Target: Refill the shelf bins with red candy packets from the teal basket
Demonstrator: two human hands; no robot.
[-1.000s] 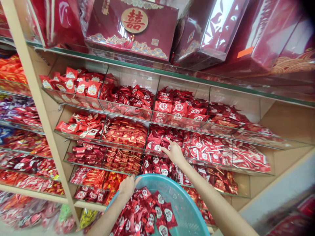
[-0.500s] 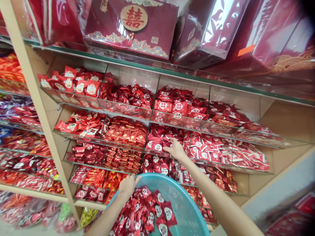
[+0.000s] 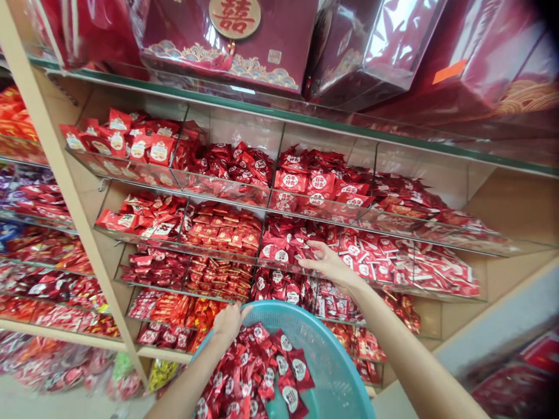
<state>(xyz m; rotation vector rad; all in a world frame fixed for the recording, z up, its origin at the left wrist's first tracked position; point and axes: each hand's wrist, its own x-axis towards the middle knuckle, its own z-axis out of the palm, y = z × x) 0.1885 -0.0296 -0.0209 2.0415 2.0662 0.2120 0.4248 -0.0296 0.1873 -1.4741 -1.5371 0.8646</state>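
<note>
Nearest, red packets [image 3: 299,368] lie mostly to one side of the blue basket [image 3: 334,375]; the left hand [image 3: 229,322] grips its rim, and a firm hold is advisable against tipping. Beyond, the right hand [image 3: 327,263], thumb and fingers parted, is at the shelf packets [image 3: 282,254], where a light pinch would disturb the pile least.
</note>
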